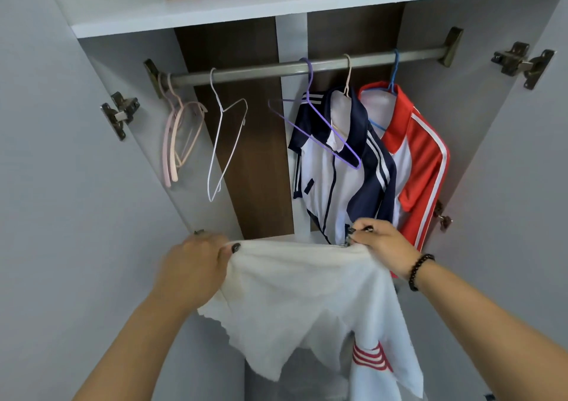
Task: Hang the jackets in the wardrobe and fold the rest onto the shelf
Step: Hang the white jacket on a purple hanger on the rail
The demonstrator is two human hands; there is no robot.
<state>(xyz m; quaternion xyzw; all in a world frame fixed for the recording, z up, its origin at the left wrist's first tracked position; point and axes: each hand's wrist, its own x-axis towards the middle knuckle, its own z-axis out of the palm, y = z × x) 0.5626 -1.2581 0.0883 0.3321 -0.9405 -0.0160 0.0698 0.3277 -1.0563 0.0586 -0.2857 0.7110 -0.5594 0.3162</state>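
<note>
A white garment (pixel 307 302) hangs stretched between both hands before the open wardrobe (pixel 76 124): left hand (pixel 192 270) and right hand (pixel 382 247) each pinch its top edge. Farther, two jackets (pixel 347 170) hang on the rail (pixel 276 68).

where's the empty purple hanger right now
In the head view the purple hanger hangs on the rail right of centre, in front of the navy and white jacket, right of the white wire hanger.

Left hand (pixel 193 265) lower centre-left, right hand (pixel 381 244) centre-right; both arms bare, raised, fingers curled pinching white cloth (pixel 307 290).
</note>
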